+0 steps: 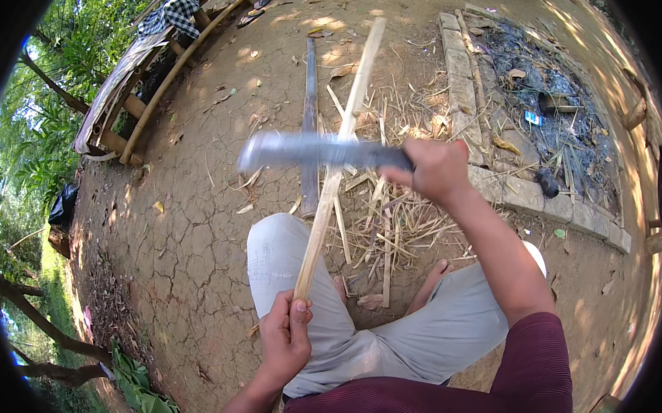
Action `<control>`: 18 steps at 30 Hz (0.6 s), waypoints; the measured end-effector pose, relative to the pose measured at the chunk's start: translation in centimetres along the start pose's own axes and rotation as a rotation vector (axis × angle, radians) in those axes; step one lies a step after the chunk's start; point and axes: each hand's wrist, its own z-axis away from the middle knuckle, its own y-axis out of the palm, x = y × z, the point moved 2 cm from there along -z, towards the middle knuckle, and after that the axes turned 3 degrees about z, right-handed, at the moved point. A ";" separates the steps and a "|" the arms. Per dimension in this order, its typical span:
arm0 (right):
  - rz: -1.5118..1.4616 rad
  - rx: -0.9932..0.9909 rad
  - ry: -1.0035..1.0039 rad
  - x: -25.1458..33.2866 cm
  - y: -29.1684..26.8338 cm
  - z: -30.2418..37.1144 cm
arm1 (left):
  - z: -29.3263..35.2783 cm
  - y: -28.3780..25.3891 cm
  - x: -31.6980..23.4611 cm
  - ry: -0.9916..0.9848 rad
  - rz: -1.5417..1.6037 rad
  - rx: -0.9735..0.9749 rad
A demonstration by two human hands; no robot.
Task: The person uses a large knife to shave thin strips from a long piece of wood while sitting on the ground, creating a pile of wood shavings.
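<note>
Left hand (285, 338) clasps the near end of a long, pale wooden strip (320, 225); right hand (438, 168), rightward of the strip, grips a dark-handled grey metal knife (306, 150) crosswise to its length.

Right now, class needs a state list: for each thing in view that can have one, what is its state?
Left hand: closed around the pale strip's lower end
Right hand: closed on the knife's handle
Pale strip: held slanting, uncut through
Knife: blurred, crossing the strip; contact unclear
Dark long piece: lying on the ground
Thin slivers: loose, scattered
Ground: cracked
Ash bed: littered, no flame visible
</note>
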 end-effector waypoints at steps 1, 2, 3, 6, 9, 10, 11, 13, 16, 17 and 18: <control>0.096 0.192 0.283 -4.0 0.3 -0.9 | 0.0 -0.5 -0.2 0.002 -0.004 0.014; 0.123 0.229 0.306 -3.8 0.1 -0.8 | -0.7 -0.5 -0.5 0.026 -0.054 0.020; 0.144 0.262 0.309 -3.4 -0.1 -1.0 | -0.5 -0.3 -0.2 0.040 -0.029 0.010; -0.014 0.088 0.095 2.7 -0.2 0.5 | -1.1 0.3 0.4 0.140 -0.004 0.001; 0.082 0.028 -0.221 1.8 -0.5 0.4 | -0.1 0.1 0.4 0.142 -0.083 0.011; 0.121 0.080 0.122 -1.6 -0.3 0.0 | -0.1 -0.2 0.0 0.102 -0.081 0.036; 0.226 0.114 0.285 -6.2 0.2 -0.4 | -0.8 -0.6 -0.6 0.076 -0.084 0.055; 0.096 0.234 0.456 -4.2 0.2 -1.1 | -0.9 -0.5 -0.3 0.045 -0.046 0.035; 0.008 0.114 0.139 1.6 -0.2 0.1 | -1.6 0.0 0.7 0.106 0.014 0.033; 0.031 0.095 -0.090 3.1 -1.1 0.0 | -1.3 -0.2 0.6 0.119 0.012 0.048; 0.117 0.083 -0.095 1.5 -0.8 0.2 | -1.0 0.0 0.4 0.137 0.017 0.058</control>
